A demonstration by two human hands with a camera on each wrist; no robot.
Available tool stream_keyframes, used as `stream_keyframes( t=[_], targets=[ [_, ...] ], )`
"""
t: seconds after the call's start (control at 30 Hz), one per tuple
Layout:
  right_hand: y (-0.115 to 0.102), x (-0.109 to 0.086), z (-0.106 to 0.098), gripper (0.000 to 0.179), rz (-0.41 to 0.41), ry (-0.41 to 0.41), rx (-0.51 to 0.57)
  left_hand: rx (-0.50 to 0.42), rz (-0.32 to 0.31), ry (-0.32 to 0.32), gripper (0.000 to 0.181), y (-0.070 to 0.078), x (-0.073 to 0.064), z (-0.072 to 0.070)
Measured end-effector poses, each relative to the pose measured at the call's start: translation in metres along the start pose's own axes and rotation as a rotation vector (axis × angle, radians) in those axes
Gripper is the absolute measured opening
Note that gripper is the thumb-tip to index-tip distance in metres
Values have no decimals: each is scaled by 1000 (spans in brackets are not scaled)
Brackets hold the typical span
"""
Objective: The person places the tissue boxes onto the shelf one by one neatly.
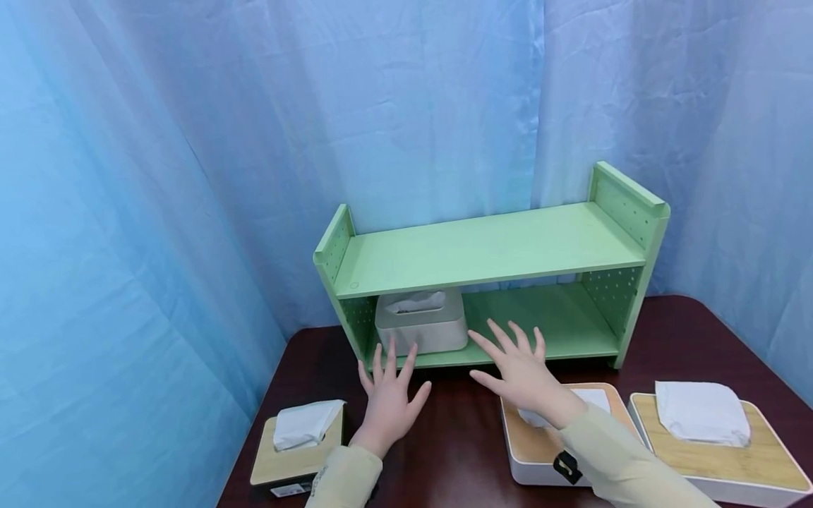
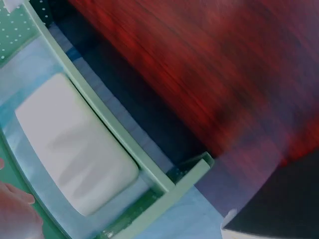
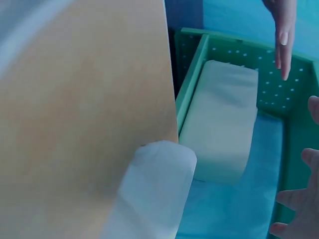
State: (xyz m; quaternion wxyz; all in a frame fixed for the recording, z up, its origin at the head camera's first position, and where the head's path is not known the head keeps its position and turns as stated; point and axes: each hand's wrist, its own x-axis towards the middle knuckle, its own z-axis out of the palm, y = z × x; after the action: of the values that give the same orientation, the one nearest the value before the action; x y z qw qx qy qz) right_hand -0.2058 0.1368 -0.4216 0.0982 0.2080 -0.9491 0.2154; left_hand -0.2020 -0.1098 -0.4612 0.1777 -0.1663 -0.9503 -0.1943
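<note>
"Why is the grey tissue box (image 1: pixel 422 331) at that end of the green two-tier shelf (image 1: pixel 489 247)?"

"It stands upright on the lower board (image 1: pixel 533 317), near the left end panel (image 1: pixel 356 321). Probably its long side faces front and its white tissue (image 1: pixel 418 303) points up so that sheets can be pulled easily."

"And the others?"

"A small wood-topped tissue box (image 1: pixel 295 460) sits on the left of the surface (image 1: pixel 457 451); a white-sided tissue box with a tan top (image 1: pixel 530 448) and a larger yellowish-topped one (image 1: pixel 699 462) sit on the right. I'd say they are spread sideways to be within reach."

"What do the hands hold?"

"Nothing. The left hand (image 1: pixel 389 409) and right hand (image 1: pixel 524 370) are both spread, fingers fanned, which suggests neither is gripping."

"Where's the grey box from them?"

"Just beyond the left fingertips, and left of the right hand. From the head its front is overlapped by left fingers, but the wrist views show a gap, so they seem apart."
</note>
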Motion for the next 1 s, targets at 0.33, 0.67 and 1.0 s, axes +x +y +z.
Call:
stream_keyframes(
  t=[0.33,0.67,1.0],
  targets=[
    [5,-33,0,63,31,-24,52,-93,-26,-62,64,17,-18,4],
    [18,-65,-3,60,66,25,104,-227,-25,-53,64,30,-33,19],
    [41,-93,-1,62,83,126,128,-277,-26,-66,65,45,-45,37]
  ],
)
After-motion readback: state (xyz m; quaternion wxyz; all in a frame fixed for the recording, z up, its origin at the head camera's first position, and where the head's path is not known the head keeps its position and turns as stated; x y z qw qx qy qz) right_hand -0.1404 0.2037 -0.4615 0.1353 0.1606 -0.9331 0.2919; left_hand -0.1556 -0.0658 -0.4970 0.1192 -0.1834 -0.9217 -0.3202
